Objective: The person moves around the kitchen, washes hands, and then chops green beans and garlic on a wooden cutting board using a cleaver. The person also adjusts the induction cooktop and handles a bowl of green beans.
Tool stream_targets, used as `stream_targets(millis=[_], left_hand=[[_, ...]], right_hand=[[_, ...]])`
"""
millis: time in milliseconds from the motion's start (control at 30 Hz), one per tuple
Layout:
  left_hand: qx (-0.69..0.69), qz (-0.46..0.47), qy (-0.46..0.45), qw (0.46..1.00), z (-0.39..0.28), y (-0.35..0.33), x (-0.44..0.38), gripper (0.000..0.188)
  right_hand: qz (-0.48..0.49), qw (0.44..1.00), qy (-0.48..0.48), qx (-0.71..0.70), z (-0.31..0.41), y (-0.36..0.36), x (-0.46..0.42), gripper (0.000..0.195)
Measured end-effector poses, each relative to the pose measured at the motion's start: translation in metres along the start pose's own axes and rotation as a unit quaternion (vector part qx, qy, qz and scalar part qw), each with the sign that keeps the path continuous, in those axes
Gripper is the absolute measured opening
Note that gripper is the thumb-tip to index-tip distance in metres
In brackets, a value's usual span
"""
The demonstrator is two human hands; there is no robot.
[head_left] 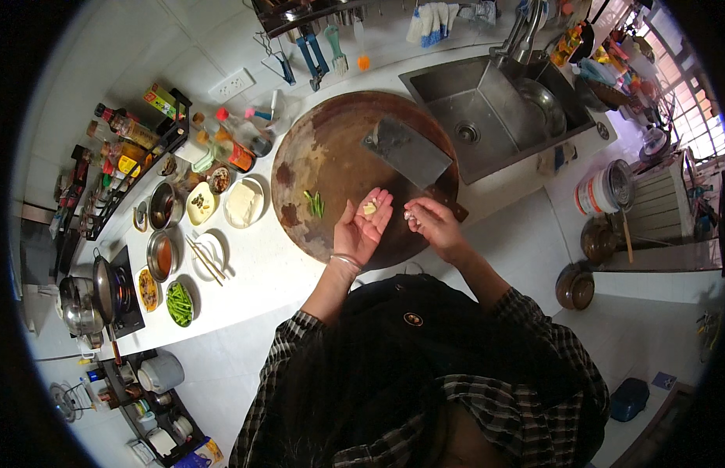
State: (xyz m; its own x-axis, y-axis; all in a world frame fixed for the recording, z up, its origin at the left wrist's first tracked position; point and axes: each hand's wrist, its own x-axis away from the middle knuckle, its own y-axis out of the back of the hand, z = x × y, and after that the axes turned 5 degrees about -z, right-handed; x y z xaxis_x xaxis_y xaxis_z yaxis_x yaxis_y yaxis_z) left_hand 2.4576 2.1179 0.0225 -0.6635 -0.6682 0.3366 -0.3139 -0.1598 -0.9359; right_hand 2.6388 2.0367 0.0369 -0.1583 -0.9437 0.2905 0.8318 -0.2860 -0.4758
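Observation:
My left hand (357, 233) is held palm up over the large round wooden chopping board (333, 146). A few pale peeled garlic cloves (370, 207) rest on its fingers. Beside it, my right hand (437, 227) pinches a small whitish-pink bit that looks like garlic with skin (410, 216); the fingers partly hide it. A Chinese cleaver (410, 153) lies flat on the board, its dark wooden handle (448, 205) pointing towards me just beyond the right hand. Left of my hands, cut green pepper pieces (314, 204) lie on the board.
A steel sink (444, 105) adjoins the board at right. To the left are a bowl of tofu (244, 202), a plate with chopsticks (208, 257), a bowl of green beans (180, 304), sauce bottles (239, 153) and a wok (105, 289) on the stove.

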Motion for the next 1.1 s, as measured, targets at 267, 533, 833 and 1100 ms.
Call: stream_targets(millis=[267, 533, 833, 1100], left_hand=[[-0.428, -0.04, -0.164, 0.888, -0.045, 0.047, -0.024, 0.035], [-0.619, -0.01, -0.138, 0.773, -0.043, 0.053, -0.022, 0.043], [-0.604, 0.012, -0.195, 0.773, -0.041, 0.083, 0.002, 0.024], [-0.617, 0.023, -0.227, 0.753, 0.0, 0.069, 0.041, 0.027]], right_hand=[[-0.113, 0.992, 0.007, 0.049, -0.011, 0.028, 0.051, 0.005], [-0.394, 0.904, 0.044, -0.163, -0.161, 0.063, 0.247, 0.023], [-0.708, 0.702, -0.076, -0.023, -0.37, 0.099, 0.474, 0.023], [-0.714, 0.628, -0.233, 0.203, -0.479, 0.178, 0.553, 0.036]])
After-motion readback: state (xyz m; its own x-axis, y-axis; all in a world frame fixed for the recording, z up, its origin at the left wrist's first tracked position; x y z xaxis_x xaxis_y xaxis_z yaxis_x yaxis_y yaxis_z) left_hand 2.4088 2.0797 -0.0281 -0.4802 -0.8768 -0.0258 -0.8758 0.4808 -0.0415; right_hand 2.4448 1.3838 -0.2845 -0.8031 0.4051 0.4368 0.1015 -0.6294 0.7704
